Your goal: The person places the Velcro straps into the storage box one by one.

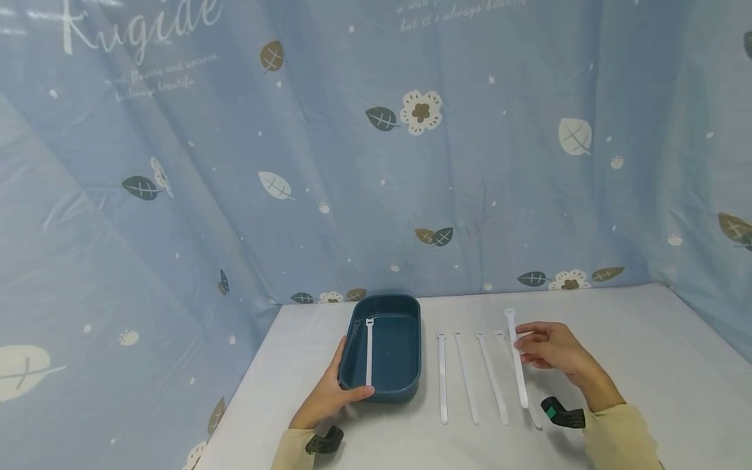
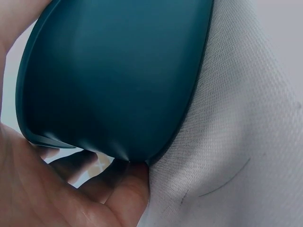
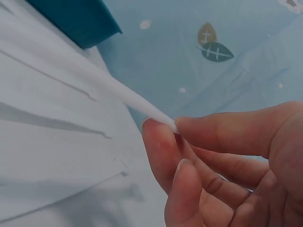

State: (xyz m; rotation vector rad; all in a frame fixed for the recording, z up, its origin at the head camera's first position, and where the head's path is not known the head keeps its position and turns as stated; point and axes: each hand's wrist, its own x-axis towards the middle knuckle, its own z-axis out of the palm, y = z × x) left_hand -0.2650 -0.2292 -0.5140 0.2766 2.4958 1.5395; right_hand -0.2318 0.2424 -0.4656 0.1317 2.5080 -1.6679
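Observation:
A dark teal rectangular bin (image 1: 393,352) stands on the table, and one white strap with a slotted head (image 1: 369,352) lies inside it. My left hand (image 1: 329,397) grips the bin's near left corner, thumb at the near rim and fingers along the side; the left wrist view shows the fingers against the bin wall (image 2: 113,85). Between thumb and fingertips my right hand (image 1: 555,352) pinches a similar white strap (image 1: 517,365), raised above the table. In the right wrist view this strap (image 3: 137,101) runs up-left from the fingertips.
Three white straps lie side by side right of the bin: one nearest it (image 1: 443,385), a middle one (image 1: 467,382) and another (image 1: 493,385). A further strap (image 1: 536,416) lies partly behind the held one. A blue patterned curtain (image 1: 376,163) hangs behind the white table (image 1: 634,352).

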